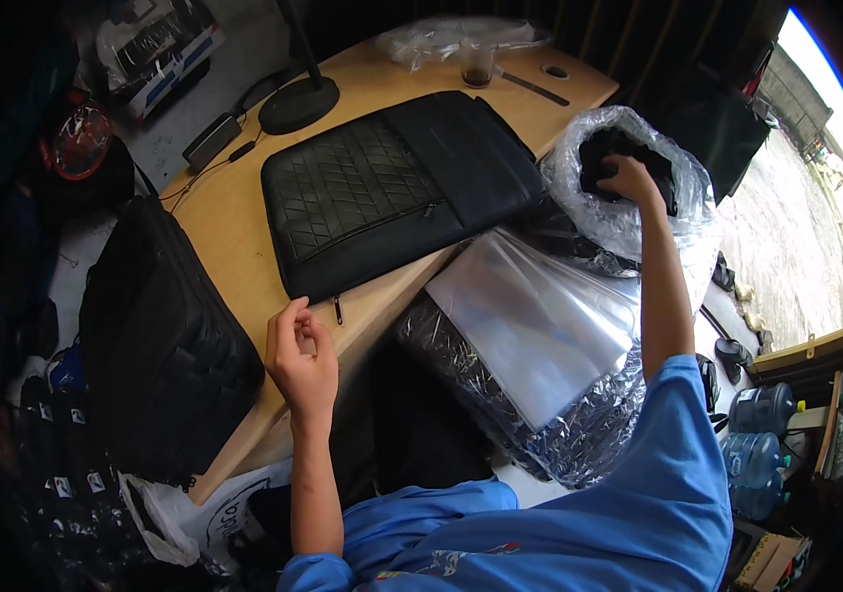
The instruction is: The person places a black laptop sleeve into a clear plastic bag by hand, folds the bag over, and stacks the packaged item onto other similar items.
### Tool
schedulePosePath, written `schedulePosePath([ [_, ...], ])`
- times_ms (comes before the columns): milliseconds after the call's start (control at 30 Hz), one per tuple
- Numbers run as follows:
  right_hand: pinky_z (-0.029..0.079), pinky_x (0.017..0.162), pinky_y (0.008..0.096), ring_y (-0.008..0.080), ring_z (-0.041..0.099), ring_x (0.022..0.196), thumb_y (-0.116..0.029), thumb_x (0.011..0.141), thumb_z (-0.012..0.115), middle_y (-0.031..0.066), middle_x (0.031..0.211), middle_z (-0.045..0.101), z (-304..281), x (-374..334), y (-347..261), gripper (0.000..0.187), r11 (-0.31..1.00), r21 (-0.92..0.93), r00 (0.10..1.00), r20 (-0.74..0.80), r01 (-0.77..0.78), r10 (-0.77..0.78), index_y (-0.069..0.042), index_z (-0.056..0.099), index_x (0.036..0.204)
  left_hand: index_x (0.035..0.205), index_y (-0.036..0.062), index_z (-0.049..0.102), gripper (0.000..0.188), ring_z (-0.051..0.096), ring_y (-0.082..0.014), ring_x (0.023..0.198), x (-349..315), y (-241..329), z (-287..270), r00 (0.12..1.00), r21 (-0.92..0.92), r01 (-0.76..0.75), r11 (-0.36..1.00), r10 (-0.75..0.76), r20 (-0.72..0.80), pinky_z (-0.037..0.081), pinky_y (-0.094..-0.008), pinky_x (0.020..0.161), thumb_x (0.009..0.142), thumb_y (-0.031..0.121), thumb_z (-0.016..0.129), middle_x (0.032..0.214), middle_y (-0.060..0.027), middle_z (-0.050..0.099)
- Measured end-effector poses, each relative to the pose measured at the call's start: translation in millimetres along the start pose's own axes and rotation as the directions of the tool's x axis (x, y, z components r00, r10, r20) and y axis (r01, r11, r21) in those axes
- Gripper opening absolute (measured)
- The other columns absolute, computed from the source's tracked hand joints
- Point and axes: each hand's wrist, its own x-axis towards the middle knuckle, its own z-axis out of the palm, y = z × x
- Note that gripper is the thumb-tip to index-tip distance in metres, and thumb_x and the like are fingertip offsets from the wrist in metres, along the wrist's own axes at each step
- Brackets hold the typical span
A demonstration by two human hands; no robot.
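A black laptop bag (397, 187) with a diamond-quilted front panel lies flat on the wooden table, its zipper pull hanging over the near edge. Just off its near left corner is my left hand (303, 360), fingers loosely bent and apart, holding nothing. My right arm reaches across to a clear plastic sack (683, 163) of black items. At the sack's mouth my right hand (630, 183) has its thumb and fingers apart over the dark contents (653, 173). What its fingertips touch is hard to make out.
A black bag (160, 345) stands at the table's left edge. Clear plastic sheets (549, 326) lie on a wrapped bundle (579, 434) below the sack. On the table (234, 197) are a lamp base (298, 107), a cup (477, 67) and a power adapter (212, 141). Water bottles (757, 459) lie right.
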Motion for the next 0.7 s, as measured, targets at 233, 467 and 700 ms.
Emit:
schedulePosePath([
  [233,0.048,0.086,0.0371,0.0310,0.063,0.097,-0.028,0.072,0.070,0.0182,0.102,0.066,-5,10,14,0.038,0.958,0.278,0.982,-0.153,-0.066,0.112,-0.007,0.068,0.104,0.103,-0.0028,0.061,0.020,0.060,-0.0121,0.074,-2,-6,-4,0.994,-0.099,0.070,0.993,-0.078,-0.079,0.049,-0.0243,0.067,0.084,-0.002,0.056,0.084,-0.0084,0.062],
  [467,0.049,0.072,0.0297,0.0212,0.066,0.079,-0.017,0.080,0.061,0.0126,0.088,0.067,-122,13,-26,0.027,0.946,0.239,0.787,-0.616,0.217,-0.025,-0.014,0.066,0.106,0.106,-0.0045,0.059,0.022,0.062,-0.0139,0.078,-5,-14,-4,0.984,-0.259,0.151,0.954,-0.169,-0.048,0.051,-0.0251,0.073,0.085,-0.006,0.053,0.088,-0.0094,0.061],
  [700,0.042,0.054,0.0240,0.0035,0.051,0.056,-0.013,0.083,0.059,0.0013,0.066,0.060,-225,2,-86,0.030,0.959,-0.002,0.600,-0.780,0.284,-0.179,-0.022,0.067,0.111,0.106,-0.0063,0.056,0.023,0.062,-0.0143,0.082,-1,2,-7,0.985,-0.405,0.061,0.912,-0.120,-0.122,0.051,-0.0258,0.077,0.085,-0.010,0.048,0.090,-0.0095,0.059],
])
